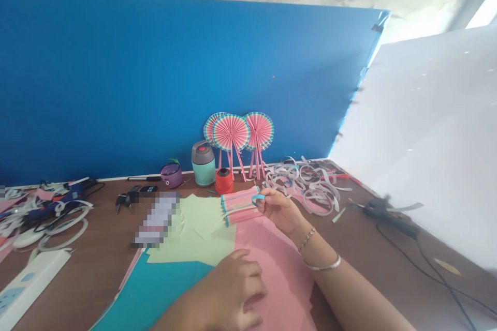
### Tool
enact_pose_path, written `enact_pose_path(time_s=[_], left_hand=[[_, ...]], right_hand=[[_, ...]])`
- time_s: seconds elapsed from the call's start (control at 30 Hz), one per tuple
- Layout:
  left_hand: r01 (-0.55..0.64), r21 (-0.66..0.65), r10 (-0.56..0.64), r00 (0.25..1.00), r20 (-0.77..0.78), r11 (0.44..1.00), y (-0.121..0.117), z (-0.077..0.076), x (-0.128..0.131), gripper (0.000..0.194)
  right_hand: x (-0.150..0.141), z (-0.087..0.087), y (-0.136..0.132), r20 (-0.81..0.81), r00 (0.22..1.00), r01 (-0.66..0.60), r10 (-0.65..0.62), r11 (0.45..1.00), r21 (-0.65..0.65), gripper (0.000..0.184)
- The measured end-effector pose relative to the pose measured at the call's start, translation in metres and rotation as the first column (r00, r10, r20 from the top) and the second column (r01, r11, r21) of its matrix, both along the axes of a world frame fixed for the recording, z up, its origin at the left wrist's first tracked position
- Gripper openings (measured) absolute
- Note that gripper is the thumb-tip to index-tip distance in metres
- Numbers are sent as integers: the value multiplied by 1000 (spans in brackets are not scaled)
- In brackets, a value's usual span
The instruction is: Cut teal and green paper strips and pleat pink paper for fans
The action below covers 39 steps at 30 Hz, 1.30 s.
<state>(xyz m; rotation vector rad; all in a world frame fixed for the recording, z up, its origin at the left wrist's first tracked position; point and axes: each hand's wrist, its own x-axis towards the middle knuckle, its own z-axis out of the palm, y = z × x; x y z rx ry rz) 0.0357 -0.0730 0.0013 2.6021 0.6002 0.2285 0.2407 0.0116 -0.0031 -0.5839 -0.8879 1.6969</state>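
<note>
My right hand, with bracelets at the wrist, pinches a short blue paper strip that bends at the fingertips. Just left of those fingers is a pleated paper piece, pink with blue and yellowish edges; whether the hand grips it too I cannot tell. Low in front, my left hand is slightly blurred, fingers apart and loosely curled, holding nothing visible. It hovers over or rests on a pink paper sheet. Pale green sheets and a teal sheet lie beside it.
Round pleated paper fans lean on the blue panel. Before them stand a mint jar, red pot and purple cup. Curled paper strips lie right, a corded black tool further right, a power strip left.
</note>
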Motion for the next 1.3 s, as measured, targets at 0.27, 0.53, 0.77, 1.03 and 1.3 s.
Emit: enact_pose_path(time_s=[0.27,0.53,0.77,1.03,1.3], left_hand=[[50,167,-33,994,-103,985,-9,-31,18,37],[-10,-35,12,998,54,999,-5,-8,2,24],[-150,-60,148,988,-36,987,-2,10,-5,28],[18,2,-18,997,-72,1000,-3,-14,11,66],[69,-195,-73,997,-12,978,-1,2,-6,48]], right_hand=[[-2,-4,1,80,996,-38,34,998,46,13],[-3,-2,-1,95,993,-69,65,996,47,11],[-7,2,-5,83,986,-146,143,989,28,12],[-6,0,-4,58,988,-144,143,990,4,14],[-3,-5,-1,74,984,-167,164,985,42,14]])
